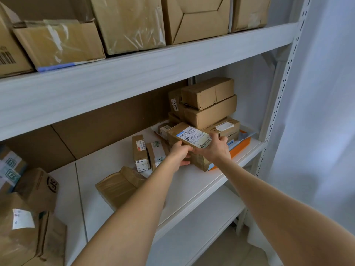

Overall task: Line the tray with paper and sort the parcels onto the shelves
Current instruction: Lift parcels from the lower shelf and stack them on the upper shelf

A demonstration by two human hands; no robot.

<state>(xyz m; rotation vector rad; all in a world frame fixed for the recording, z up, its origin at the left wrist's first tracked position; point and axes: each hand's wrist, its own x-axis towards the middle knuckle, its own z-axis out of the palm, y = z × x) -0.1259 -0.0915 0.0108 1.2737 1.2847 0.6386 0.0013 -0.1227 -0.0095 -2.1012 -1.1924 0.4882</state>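
Note:
A brown cardboard parcel with a white shipping label (190,138) is held tilted over the middle shelf (192,181). My left hand (180,153) grips its near left edge and my right hand (216,147) grips its near right end. It rests against a stack of brown boxes (208,104) at the shelf's back right. An orange envelope (240,145) lies under that stack. Two small labelled parcels (141,153) stand upright just left of my hands.
A flat taped parcel (119,186) lies at the shelf's front left. Larger boxes (30,198) crowd the far left. The upper shelf (134,72) carries big cartons (126,24). A white perforated upright (284,83) bounds the right side, with a curtain beyond.

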